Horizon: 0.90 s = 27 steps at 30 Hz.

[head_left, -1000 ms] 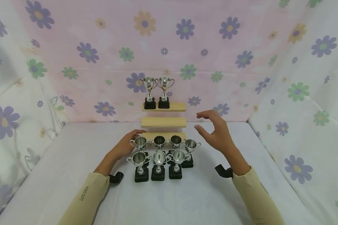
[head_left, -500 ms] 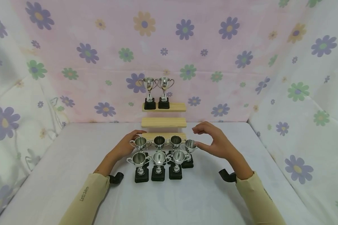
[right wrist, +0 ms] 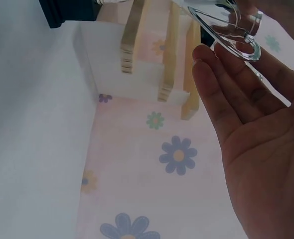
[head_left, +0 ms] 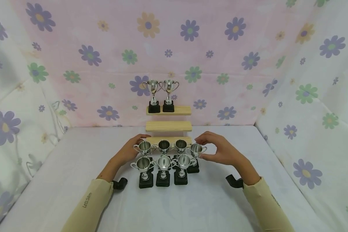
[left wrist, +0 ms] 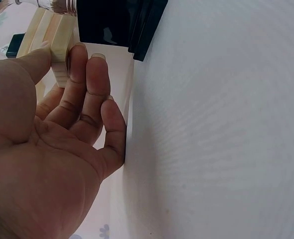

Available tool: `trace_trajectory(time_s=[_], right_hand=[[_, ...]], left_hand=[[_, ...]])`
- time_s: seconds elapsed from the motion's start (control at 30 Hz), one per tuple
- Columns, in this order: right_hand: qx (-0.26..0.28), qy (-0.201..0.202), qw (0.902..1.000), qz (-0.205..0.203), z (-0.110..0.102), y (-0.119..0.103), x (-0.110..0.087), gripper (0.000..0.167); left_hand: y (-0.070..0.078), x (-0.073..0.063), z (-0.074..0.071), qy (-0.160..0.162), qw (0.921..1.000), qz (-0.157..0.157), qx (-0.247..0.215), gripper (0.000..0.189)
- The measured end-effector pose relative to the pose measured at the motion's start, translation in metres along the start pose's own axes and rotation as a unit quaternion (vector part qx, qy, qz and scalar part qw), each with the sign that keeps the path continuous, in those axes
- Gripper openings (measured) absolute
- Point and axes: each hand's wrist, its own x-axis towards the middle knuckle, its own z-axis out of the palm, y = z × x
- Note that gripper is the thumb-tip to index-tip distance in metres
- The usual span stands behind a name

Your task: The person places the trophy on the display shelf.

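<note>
I'm watching the silver two-handled trophy cup with a black square base [head_left: 195,149], which is standing upright at the right end of the bunch on the white cloth [head_left: 203,206]. The right hand [head_left: 222,150] is curling round it, can't tell how firmly. Six matching trophies [head_left: 164,163] are crowding in left of it, and the left hand [head_left: 127,149] is gripping the left end of the lowest pale wooden shelf [head_left: 169,140]. Two more trophies [head_left: 153,85] are standing on the top shelf [head_left: 182,110], pink floral backdrop [head_left: 110,25] hanging behind.

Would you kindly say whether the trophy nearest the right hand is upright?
Upright: the trophy stands on its black base on the table, cup uppermost.
</note>
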Motion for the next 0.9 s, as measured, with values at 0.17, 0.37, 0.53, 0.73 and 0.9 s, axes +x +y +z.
trace_trajectory(time_s=[0.17,0.37,0.53,0.73,0.9], right_hand=[[-0.001,-0.014,0.9998,0.013,0.0037,-0.0006,-0.0007,0.052],[-0.005,-0.015,0.9996,0.024,0.0076,-0.0025,0.0006,0.051],[-0.009,-0.016,0.9993,0.034,0.0094,-0.0018,0.0009,0.051],[-0.018,-0.013,0.9996,0.018,0.0097,-0.0007,0.0006,0.05],[-0.015,-0.008,0.9998,0.014,0.0065,-0.0011,-0.0002,0.049]], left_hand=[[-0.0001,0.0002,-0.0009,-0.004,1.0,0.002,0.003,0.072],[0.0001,0.0,-0.0014,-0.004,1.0,0.001,0.004,0.077],[-0.0005,0.0001,-0.0014,-0.006,1.0,0.002,0.0,0.082],[-0.0021,0.0009,-0.0014,-0.005,1.0,0.007,0.001,0.08],[-0.0028,0.0014,-0.0011,-0.006,0.9999,0.01,-0.005,0.081]])
